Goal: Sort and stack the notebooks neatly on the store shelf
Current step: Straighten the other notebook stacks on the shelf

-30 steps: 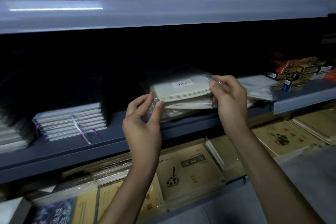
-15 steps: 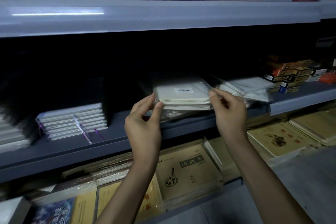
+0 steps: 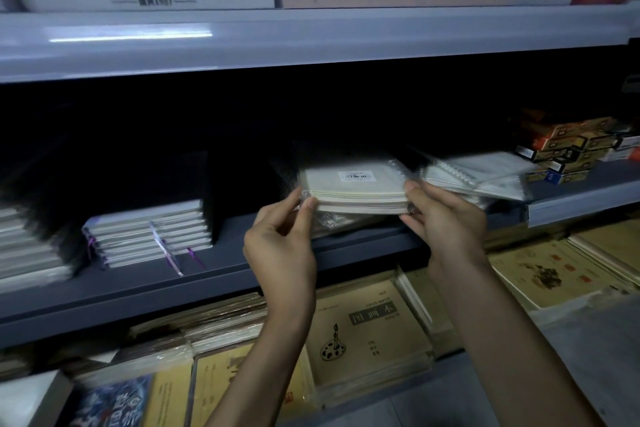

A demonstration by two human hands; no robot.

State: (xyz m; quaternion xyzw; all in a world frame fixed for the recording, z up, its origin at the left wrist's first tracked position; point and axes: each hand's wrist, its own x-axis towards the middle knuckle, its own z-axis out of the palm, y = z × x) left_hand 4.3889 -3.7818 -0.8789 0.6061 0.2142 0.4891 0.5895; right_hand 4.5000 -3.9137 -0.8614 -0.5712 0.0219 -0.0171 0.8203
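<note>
**Stack squared between both hands, mid-shelf**

Pinching the stack (image 3: 356, 196) of pale wrapped notebooks at both short ends. Left hand (image 3: 280, 250) with thumb and fingertips closed on the near left corner. Right hand (image 3: 446, 222) curled round the right end, next to the spiral binding.

Held flat and level, label (image 3: 356, 177) up, over the middle of the shelf (image 3: 173, 291), just above some crumpled plastic (image 3: 330, 218). Cannot tell whether resting on that plastic or carried clear of it.

Gripped from both ends most likely to press the edges flush and stop the slick wrapped covers sliding over one another. Held level for the same reason: tilted, and likely to fan out.

Positioned between the white pile (image 3: 149, 232) at the left, well apart, and the spiral pads (image 3: 485, 173) at the right, just beside the right hand. Probably meant as a slot for this one kind, apart from its neighbours.

Spiral pads lying slanted and overlapped, not yet squared, so seemingly next in line for tidying. Small boxes (image 3: 568, 149) farther right and brown books (image 3: 367, 329) on the lower shelf, near, playing no part.

Next, by this judgement: lowering straight down and pushing back, without snagging the loose plastic or nudging the pads.
</note>
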